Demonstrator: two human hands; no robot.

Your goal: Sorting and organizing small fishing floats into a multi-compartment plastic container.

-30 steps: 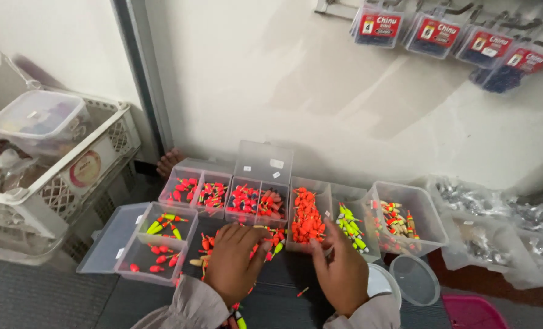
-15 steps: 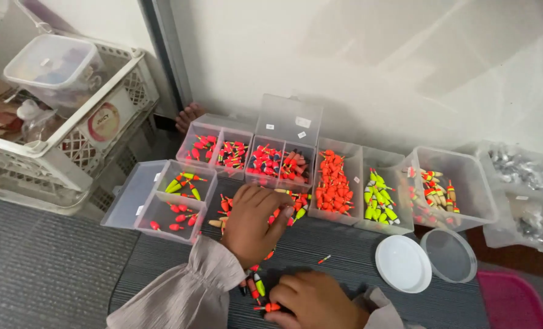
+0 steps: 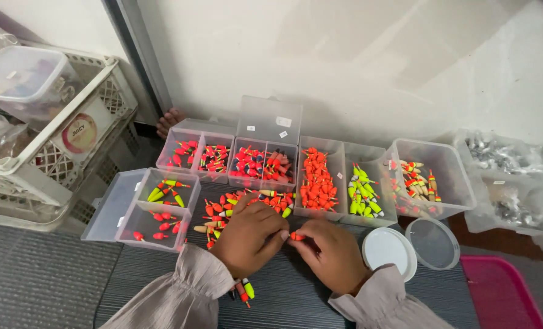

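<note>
Left hand point(image 3: 250, 234): lower centre of frame, curled palm-down, fingertips meeting the right hand's at one small orange float point(image 3: 296, 236); partly closed, pinching that float from its left end.
Right hand point(image 3: 331, 253): lower centre, just right of the left hand, fingers bent, thumb and forefinger closed on the same float's right end.
Float in hand: centre of frame, between both sets of fingertips, just above the dark tabletop point(image 3: 162, 274), below the loose pile.
Loose pile point(image 3: 247, 204): orange, red and yellow floats spread on the tabletop at centre, touching the left hand's knuckles; unsorted, by the look of it.
Stray floats point(image 3: 242, 291): a few near the left sleeve, bottom centre, also apart from any box.
Sorted so far: clear divided box point(image 3: 143, 207) at left centre with yellow-green floats above, red ones below; row of compartments point(image 3: 229, 159) above centre holding red and mixed pieces; orange-filled tray point(image 3: 318, 183); yellow-green tray point(image 3: 363, 196); clear tub point(image 3: 430, 176) at right with mixed floats.
Progress, as a judgement: most pieces already in containers, pile and strays left.
Lids point(image 3: 388, 250): two round ones, right of the right hand, lying off.
</note>
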